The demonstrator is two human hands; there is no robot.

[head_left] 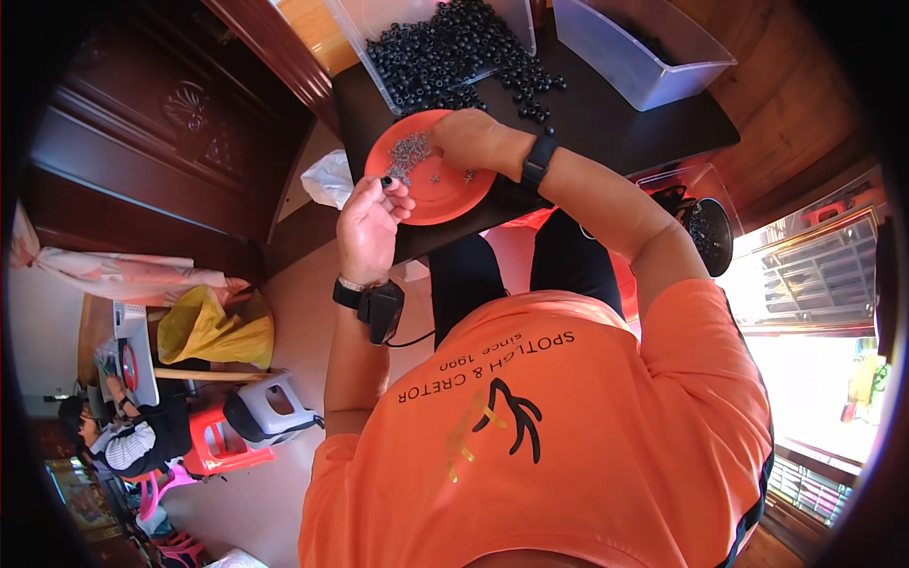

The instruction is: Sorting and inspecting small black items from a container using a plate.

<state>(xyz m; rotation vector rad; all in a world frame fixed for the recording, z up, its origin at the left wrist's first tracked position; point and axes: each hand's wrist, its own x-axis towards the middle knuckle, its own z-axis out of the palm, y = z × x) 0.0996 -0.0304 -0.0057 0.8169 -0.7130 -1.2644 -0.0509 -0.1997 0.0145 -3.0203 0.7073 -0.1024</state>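
Note:
My left hand (372, 222) is raised at the near left rim of a round orange-red plate (443, 199), palm up. Its thumb and fingertips pinch a small black ring-like part (386, 181). Over the plate's far right side, my right hand (476, 144) reaches down with curled fingers. The back of that hand hides its fingertips, so whatever they hold cannot be made out. Small silvery metal pieces (409, 154) lie heaped on the plate's left half, with a few loose ones nearer its right rim.
Black parts (450, 57) spill from a tipped clear bin (371, 71) onto the dark table (606, 133). Another translucent bin (653, 85) stands at the far right. A white bag (328, 180) lies left of the plate. A dark bowl (710, 241) sits right. Another person (142, 440) sits far left.

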